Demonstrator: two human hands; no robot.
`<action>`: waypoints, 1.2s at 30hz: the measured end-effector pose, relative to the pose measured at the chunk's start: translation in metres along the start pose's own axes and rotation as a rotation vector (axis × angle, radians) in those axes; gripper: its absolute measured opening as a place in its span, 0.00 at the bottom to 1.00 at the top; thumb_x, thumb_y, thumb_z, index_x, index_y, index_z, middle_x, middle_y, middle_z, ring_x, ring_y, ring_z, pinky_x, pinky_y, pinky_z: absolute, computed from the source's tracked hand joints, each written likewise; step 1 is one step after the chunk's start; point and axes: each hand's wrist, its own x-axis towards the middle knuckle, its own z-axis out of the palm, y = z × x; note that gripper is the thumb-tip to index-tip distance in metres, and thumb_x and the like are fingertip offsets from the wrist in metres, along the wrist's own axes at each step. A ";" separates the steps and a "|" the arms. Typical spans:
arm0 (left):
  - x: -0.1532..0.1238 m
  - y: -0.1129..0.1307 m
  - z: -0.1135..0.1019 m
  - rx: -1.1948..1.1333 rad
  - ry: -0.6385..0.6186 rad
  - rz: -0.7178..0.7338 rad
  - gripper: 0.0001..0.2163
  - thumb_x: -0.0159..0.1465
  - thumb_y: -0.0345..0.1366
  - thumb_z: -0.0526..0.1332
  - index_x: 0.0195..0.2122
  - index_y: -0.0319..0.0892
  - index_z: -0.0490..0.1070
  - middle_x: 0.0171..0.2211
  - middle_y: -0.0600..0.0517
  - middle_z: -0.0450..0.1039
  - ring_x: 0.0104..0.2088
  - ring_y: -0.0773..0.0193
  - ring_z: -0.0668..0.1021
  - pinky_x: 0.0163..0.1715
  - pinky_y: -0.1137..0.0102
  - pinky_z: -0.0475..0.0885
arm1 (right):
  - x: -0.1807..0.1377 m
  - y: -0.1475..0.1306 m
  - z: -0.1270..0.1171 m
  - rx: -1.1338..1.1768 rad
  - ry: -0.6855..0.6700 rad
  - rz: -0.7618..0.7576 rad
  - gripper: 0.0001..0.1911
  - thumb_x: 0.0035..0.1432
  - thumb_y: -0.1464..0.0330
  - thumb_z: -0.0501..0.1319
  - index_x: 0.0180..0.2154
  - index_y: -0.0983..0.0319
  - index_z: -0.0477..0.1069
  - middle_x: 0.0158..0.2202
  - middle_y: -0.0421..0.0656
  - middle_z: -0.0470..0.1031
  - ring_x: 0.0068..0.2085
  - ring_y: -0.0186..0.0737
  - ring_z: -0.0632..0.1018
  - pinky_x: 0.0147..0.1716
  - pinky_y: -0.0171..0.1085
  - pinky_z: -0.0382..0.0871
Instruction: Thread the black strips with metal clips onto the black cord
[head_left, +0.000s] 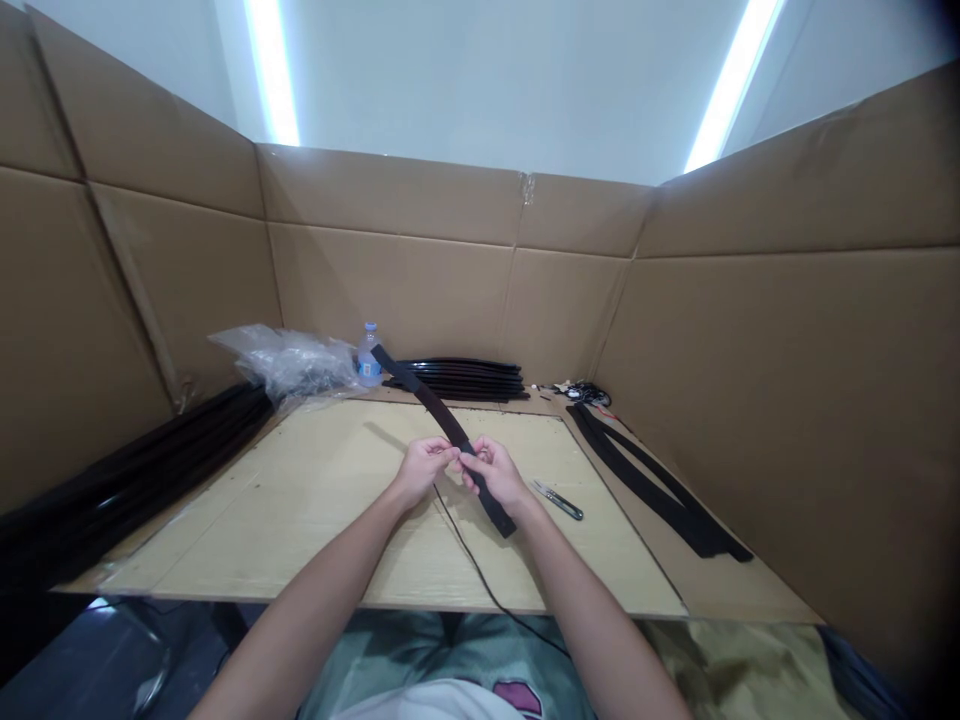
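A long black strip [444,417] is held up over the board, slanting from upper left to lower right. My right hand [496,474] grips it, its thumb lying across the strip's lower part. Beside it my left hand [424,468] is closed in a pinch at the strip's left edge, its fingertips meeting the right thumb. What sits between those left fingertips is too small to make out. A thin black cord [466,547] runs from below my left hand down over the table's front edge. Thread snips [559,499] lie on the board just right of my right hand.
Several black strips [645,480] lie at the right. A dark glossy bundle [459,380] lies at the back, near a water bottle [369,356] and clear plastic bags [289,362]. More black lengths [142,470] line the left side. Cardboard walls [420,270] enclose the table.
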 end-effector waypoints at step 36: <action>0.001 0.004 -0.001 -0.085 0.072 -0.052 0.16 0.52 0.46 0.67 0.26 0.38 0.66 0.14 0.63 0.48 0.14 0.77 0.50 0.15 0.75 0.42 | 0.010 0.014 -0.010 -0.192 0.140 -0.175 0.17 0.46 0.64 0.68 0.37 0.62 0.67 0.25 0.37 0.72 0.23 0.30 0.70 0.23 0.30 0.62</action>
